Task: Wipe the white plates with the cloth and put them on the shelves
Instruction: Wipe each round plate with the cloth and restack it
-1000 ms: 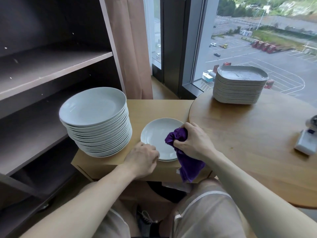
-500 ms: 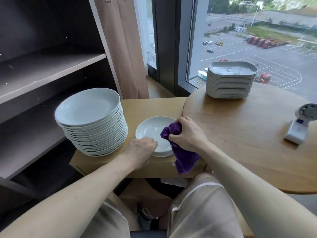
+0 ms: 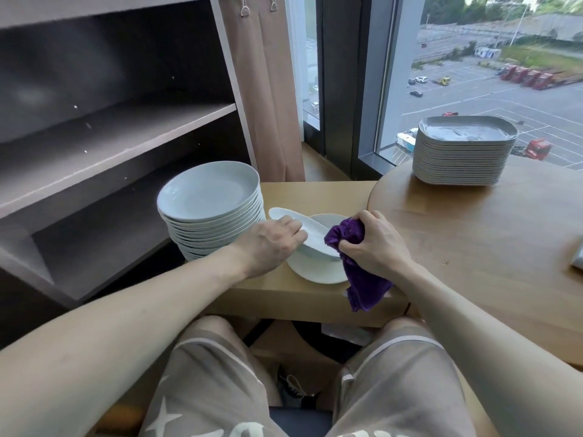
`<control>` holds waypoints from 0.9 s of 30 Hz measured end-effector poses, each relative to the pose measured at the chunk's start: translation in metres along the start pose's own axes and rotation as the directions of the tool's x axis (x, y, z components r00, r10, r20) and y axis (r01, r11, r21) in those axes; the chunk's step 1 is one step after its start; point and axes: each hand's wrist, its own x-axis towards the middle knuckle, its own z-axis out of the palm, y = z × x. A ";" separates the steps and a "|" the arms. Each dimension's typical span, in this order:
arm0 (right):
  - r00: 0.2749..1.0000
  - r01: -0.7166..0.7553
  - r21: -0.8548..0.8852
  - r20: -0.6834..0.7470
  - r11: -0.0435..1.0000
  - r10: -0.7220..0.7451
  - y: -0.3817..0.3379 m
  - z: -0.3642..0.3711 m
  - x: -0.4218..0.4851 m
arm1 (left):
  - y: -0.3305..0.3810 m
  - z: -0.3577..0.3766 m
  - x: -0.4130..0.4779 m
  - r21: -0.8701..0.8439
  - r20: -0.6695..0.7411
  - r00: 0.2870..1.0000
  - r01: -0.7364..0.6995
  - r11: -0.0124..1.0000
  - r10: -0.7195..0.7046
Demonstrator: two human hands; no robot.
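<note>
My left hand (image 3: pixel 273 239) grips the near-left rim of a small white plate (image 3: pixel 310 234) and holds it tilted, lifted off a second white plate (image 3: pixel 318 269) that lies flat on the low wooden stand (image 3: pixel 315 197). My right hand (image 3: pixel 373 244) holds a bunched purple cloth (image 3: pixel 362 279) against the tilted plate's right side; the cloth's tail hangs over the stand's front edge. A tall stack of round white plates (image 3: pixel 211 197) stands on the stand to the left. The dark shelves (image 3: pixel 120 137) rise at the left with bare boards.
A round wooden table (image 3: pixel 489 244) sits to the right and carries a stack of square grey-white plates (image 3: pixel 463 152) near the window. A small white device (image 3: pixel 578 255) shows at the right edge. A curtain (image 3: pixel 262 89) hangs behind the stand. My knees are under the stand.
My left hand has taken the top small plate by its rim and tilted it up off the one beneath. The cloth hand stays at the plate. The camera has tipped up and left.
</note>
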 end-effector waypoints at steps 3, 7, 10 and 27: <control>1.000 0.017 0.012 -0.016 1.000 -0.016 -0.002 0.003 0.000 | -0.007 -0.015 -0.003 0.106 0.009 0.994 -0.107 0.989 0.107; 0.998 0.019 0.074 -0.060 0.997 -0.014 -0.006 0.004 -0.001 | -0.011 -0.036 -0.006 0.241 0.032 0.989 -0.151 0.959 0.147; 0.992 0.022 0.153 -0.126 0.988 -0.002 -0.007 0.003 0.000 | -0.013 -0.048 -0.005 0.285 0.028 0.986 -0.166 0.944 0.165; 0.991 0.007 0.211 -0.131 0.978 0.021 -0.013 0.000 -0.003 | -0.062 -0.074 -0.044 0.381 0.011 0.978 0.191 0.905 -0.210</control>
